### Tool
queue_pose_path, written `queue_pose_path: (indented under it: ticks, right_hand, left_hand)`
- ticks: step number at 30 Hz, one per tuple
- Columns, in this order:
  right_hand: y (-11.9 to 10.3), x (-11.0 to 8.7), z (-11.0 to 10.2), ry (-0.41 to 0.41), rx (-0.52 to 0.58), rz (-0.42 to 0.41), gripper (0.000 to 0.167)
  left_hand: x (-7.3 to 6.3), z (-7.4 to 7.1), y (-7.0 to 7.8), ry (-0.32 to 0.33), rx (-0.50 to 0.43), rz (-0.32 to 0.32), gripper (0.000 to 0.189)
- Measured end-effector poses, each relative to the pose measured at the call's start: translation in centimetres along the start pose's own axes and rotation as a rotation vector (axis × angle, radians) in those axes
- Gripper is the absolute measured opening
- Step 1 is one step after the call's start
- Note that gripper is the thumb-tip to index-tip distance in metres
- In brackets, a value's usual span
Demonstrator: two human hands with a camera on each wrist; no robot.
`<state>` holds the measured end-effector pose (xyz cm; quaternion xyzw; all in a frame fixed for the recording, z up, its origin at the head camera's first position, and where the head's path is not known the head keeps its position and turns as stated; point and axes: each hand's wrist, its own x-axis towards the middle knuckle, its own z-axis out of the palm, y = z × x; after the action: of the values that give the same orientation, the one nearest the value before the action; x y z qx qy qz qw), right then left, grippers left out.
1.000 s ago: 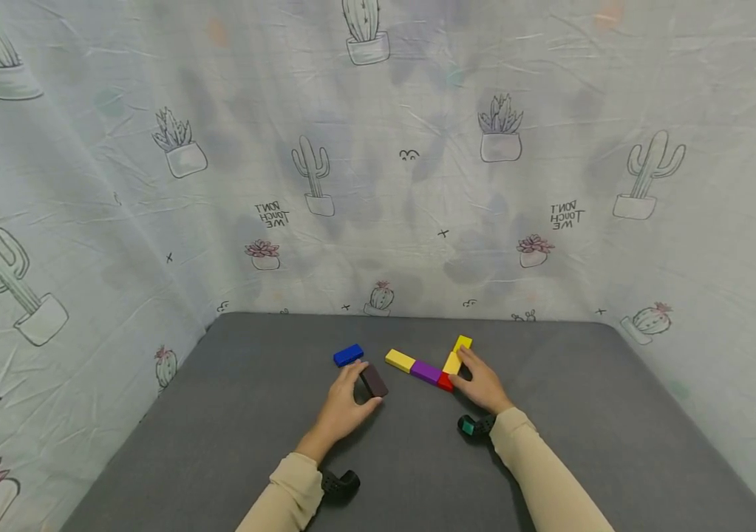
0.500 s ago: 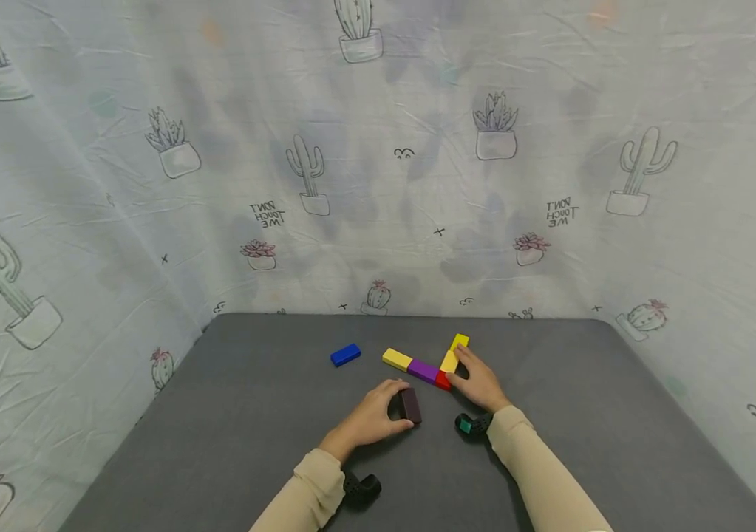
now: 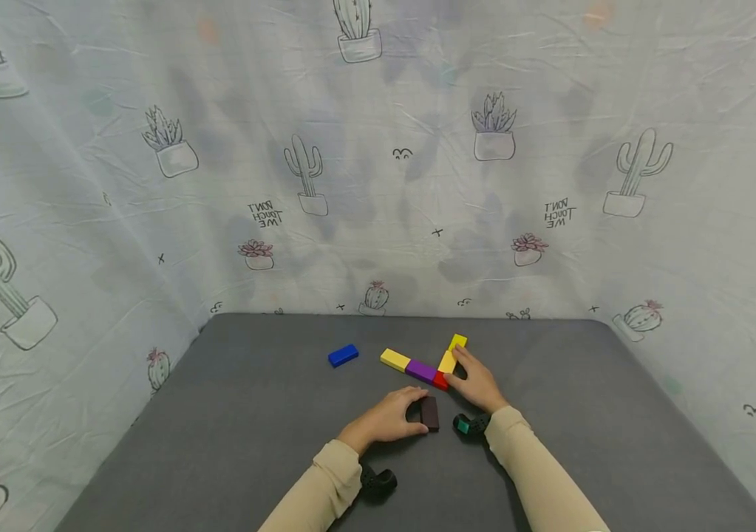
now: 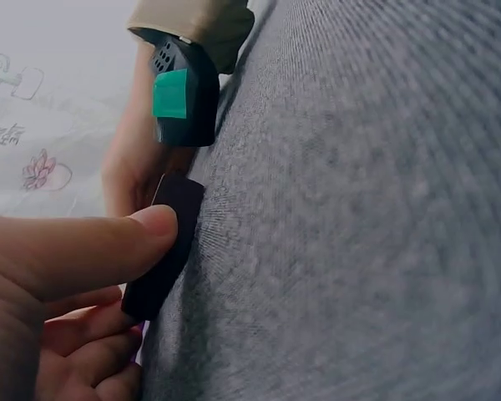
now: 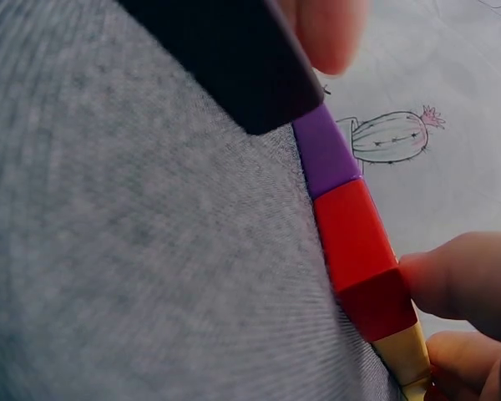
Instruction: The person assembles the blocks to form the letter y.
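My left hand [image 3: 387, 419] pinches a dark brown block [image 3: 429, 414] between thumb and fingers, low over the grey table. In the left wrist view the thumb lies across this dark block [image 4: 169, 251]. My right hand [image 3: 480, 380] rests beside the joined blocks, its thumb touching the red block [image 5: 363, 259] and its other fingers at the yellow block [image 3: 447, 361]. A purple block [image 3: 421, 372] continues the row leftward from the red one, with another yellow block [image 3: 394, 360] at its end. One more yellow block [image 3: 459, 341] lies farthest back, partly covered by fingers.
A blue block [image 3: 343, 355] lies apart, left of the row. The grey table [image 3: 251, 428] ends at a cactus-print cloth [image 3: 378, 244] behind. Black wrist devices [image 3: 378, 484] sit under both forearms.
My left hand has carried the dark brown block from near the blue block rightward and nearer to me, turning it on the way. The right hand stays at the row.
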<state>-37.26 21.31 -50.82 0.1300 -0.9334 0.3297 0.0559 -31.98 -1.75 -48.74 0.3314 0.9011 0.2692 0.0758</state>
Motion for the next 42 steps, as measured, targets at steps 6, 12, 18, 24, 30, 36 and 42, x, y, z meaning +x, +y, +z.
queue_pose_path:
  ticks: [6,12,18,24,30,36,42]
  right_hand:
    - [-0.1,0.2,-0.1,0.001,-0.008,0.008,0.069]
    - [-0.2,0.2,-0.2,-0.003,-0.008,0.004,0.070]
    - [0.0,0.3,-0.1,0.003,-0.021,-0.007,0.070]
    - [-0.1,0.2,0.0,-0.003,-0.014,-0.008,0.069]
    - [-0.3,0.3,0.0,-0.002,-0.006,-0.001,0.069]
    - [-0.3,0.2,0.1,0.002,-0.010,-0.002,0.068]
    - [-0.2,0.0,0.0,-0.004,-0.005,0.015,0.069]
  left_hand:
    - [0.2,-0.1,0.0,0.025,-0.021,-0.038,0.064]
    - [0.5,-0.3,0.0,0.040,-0.079,-0.039,0.062]
    - [0.9,-0.3,-0.3,0.037,-0.092,-0.024,0.052]
    - [1.3,-0.3,-0.5,0.046,-0.076,-0.012,0.046]
    - [1.5,-0.3,-0.3,0.051,-0.064,-0.015,0.044]
    - [1.7,-0.2,-0.1,0.060,-0.056,-0.026,0.042]
    - [1.9,0.3,-0.4,0.069,-0.056,-0.023,0.043]
